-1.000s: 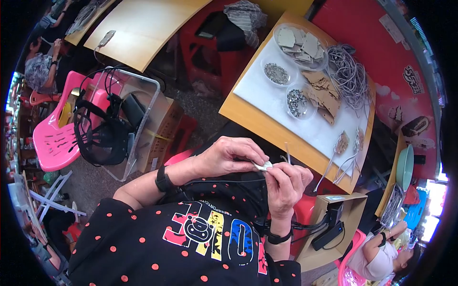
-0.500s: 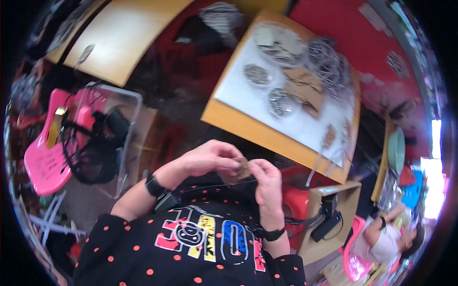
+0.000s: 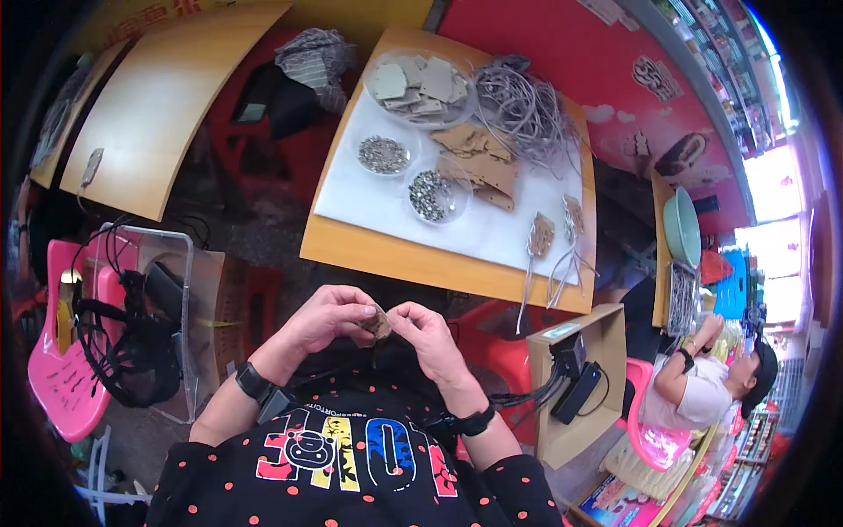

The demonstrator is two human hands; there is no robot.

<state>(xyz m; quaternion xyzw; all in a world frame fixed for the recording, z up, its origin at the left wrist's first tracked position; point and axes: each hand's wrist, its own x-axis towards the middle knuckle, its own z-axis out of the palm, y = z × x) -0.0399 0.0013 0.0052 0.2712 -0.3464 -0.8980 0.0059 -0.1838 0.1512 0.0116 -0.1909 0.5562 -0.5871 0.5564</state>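
Observation:
Low in front of my chest, my left hand (image 3: 325, 320) and my right hand (image 3: 427, 339) meet at a small flat brown piece (image 3: 378, 324). Fingertips of both hands pinch it from either side, covering much of its edges. Beyond them on the table, a clear bowl (image 3: 436, 211) holds small silvery metal parts, and another bowl (image 3: 383, 169) beside it holds more. Behind these lies a pile of brown flat pieces (image 3: 483, 167). Two brown tags (image 3: 541, 235) with grey cords attached rest at the table's right side.
A round clear container (image 3: 421, 85) of pale flat pieces and a tangle of grey cords (image 3: 527, 104) occupy the table's far side. To the left stands a pink chair (image 3: 61, 360) with black straps. An open cardboard box (image 3: 575, 386) with black devices is at right, near a seated person (image 3: 698, 378).
The whole view has turned, so the table and my hands now appear farther left. Both hands still hold the brown piece, which shows tilted more upright between the fingers.

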